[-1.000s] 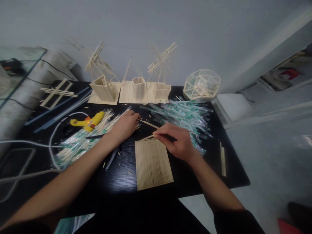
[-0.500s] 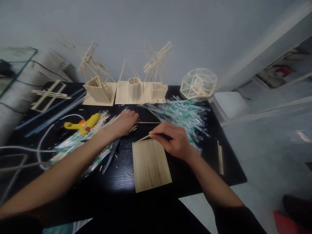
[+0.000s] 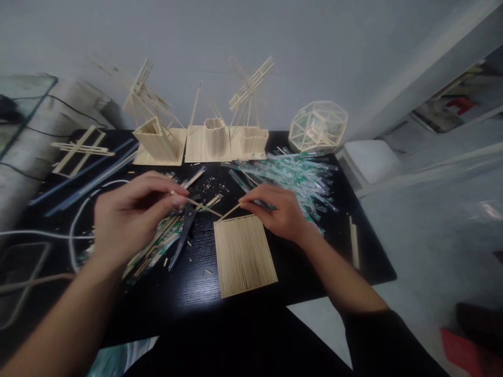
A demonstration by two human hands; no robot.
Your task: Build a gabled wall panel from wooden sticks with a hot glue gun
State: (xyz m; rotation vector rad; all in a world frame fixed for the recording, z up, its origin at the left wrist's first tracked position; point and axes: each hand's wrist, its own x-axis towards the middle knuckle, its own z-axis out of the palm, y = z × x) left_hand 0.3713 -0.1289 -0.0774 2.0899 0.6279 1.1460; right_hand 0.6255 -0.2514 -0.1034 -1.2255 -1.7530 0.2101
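Note:
My left hand (image 3: 137,214) pinches a thin wooden stick (image 3: 204,207) whose far end slants down to the right, close to the panel's back left corner. Between the fingertips of my right hand (image 3: 275,209) is a second short wooden stick (image 3: 230,210); its lower end meets that same corner. The two sticks form a shallow V. Below them a square panel of wooden sticks (image 3: 245,256) lies flat on the black table. Pliers with dark handles (image 3: 184,235) lie left of the panel, over a heap of sticks and wrappers (image 3: 157,243).
Stick-built windmill models (image 3: 159,146) line the back, with a polyhedral stick frame (image 3: 319,125) at the right. Clear and green wrappers (image 3: 291,170) pile up behind my right hand. A white cable (image 3: 73,235) loops at the left; loose sticks (image 3: 354,243) lie near the right edge.
My left hand has come back left and toward me from the middle of the table, now holding a stick up. It now hides the yellow glue gun. My right hand stays nearly in place.

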